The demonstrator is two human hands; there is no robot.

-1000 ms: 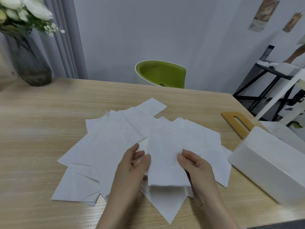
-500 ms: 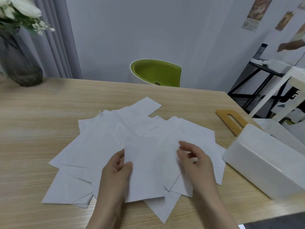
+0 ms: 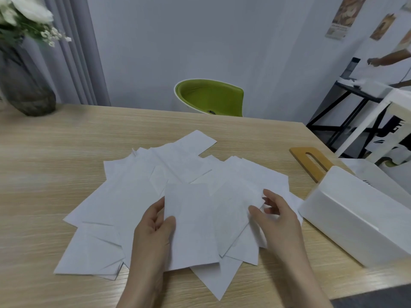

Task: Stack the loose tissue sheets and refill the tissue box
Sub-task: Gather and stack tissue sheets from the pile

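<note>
the right hand (image 3: 279, 218) has moved right, pinching a tissue sheet (image 3: 235, 210); left hand (image 3: 153, 232) grips top sheet (image 3: 191, 227).

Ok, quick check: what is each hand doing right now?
Left hand: pinches the top white paper tissue sheet at its left edge.
Right hand: fingers curled on another sheet's edge; grip cannot be told.

My left hand (image 3: 153, 232) and right hand (image 3: 278, 218): bare, no gloves, no rings, no watch. Forearms bare down to bottom edge of my view, no sleeve showing. Nails short, unpainted as far as I can tell.
</note>
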